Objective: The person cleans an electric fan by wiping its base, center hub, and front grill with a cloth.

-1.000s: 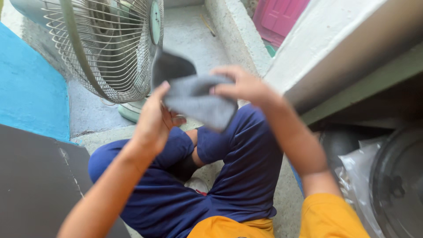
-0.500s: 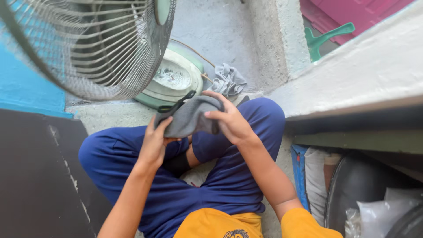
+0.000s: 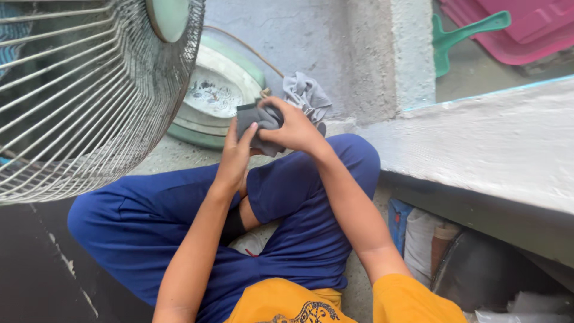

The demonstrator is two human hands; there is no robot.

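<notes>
Here both hands hold a dark grey cloth (image 3: 258, 122) above the knees. The right hand (image 3: 293, 127) has its fingers curled shut over the top; the left hand (image 3: 234, 157) pinches it from below, just beside the fan's round base (image 3: 206, 110).

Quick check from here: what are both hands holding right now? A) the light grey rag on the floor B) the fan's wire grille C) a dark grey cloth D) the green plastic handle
C: the left hand and right hand both grip the bunched dark grey cloth above the knees, clear of the fan grille.
</notes>
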